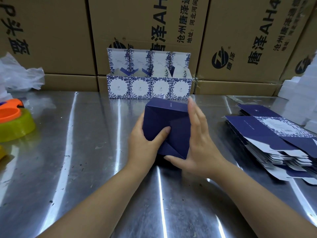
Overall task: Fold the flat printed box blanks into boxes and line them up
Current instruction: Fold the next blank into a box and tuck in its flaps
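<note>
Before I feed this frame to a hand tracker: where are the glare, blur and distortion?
Head view: bright glare streaks run down the steel table; the right hand is motion-blurred at its fingertips, while the left hand gripping the navy box is sharper; wide-angle bending tilts the brown cartons toward the edges; the row of finished boxes reads clearly.

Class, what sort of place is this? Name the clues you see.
Probably a packing workshop or warehouse: stacked shipping cartons behind a steel table, a pile of flat box blanks, and four folded boxes lined up.
</note>
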